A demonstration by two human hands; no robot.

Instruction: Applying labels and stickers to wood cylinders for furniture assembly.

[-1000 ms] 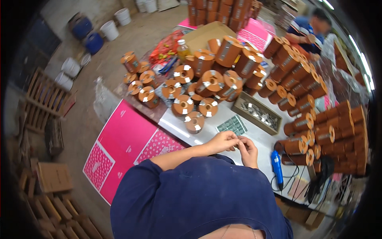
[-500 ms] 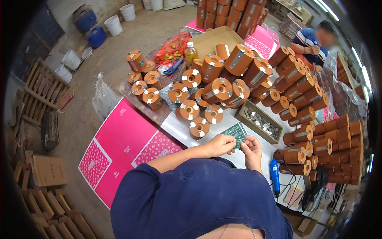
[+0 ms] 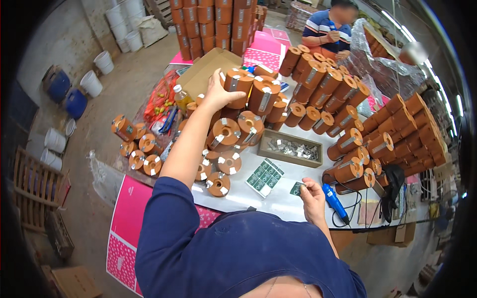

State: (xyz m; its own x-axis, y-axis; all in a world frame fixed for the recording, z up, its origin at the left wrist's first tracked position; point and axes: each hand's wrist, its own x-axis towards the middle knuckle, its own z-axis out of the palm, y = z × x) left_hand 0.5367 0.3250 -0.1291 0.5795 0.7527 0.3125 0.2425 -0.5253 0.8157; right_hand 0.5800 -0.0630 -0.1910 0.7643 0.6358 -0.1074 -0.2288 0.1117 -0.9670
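Observation:
My left hand [image 3: 220, 94] is stretched out over the table, its thumb across the front and its fingers along the left side of a brown wooden cylinder [image 3: 239, 79]. A second cylinder [image 3: 263, 95] with a metal strip stands just to the right. Near my body, my right hand [image 3: 313, 197] pinches a small dark green sticker [image 3: 296, 188] between thumb and fingertips. To its left, a sheet of green stickers [image 3: 265, 177] lies flat on the white tabletop [image 3: 278, 206]. Several holed cylinders with white tabs [image 3: 218, 184] stand beside the sheet.
A box of small metal parts [image 3: 290, 148] sits behind the sheet. Right of my right hand lies a blue electric screwdriver [image 3: 336, 204] with a black cable. Stacked cylinders [image 3: 348, 141] fill the right side. Across the table, a person [image 3: 328, 32] holds a blue tool.
My left hand has left the sticker sheet and reached forward to a cylinder. The sheet now lies on the table, while a single sticker stays in my right hand. The view has shifted.

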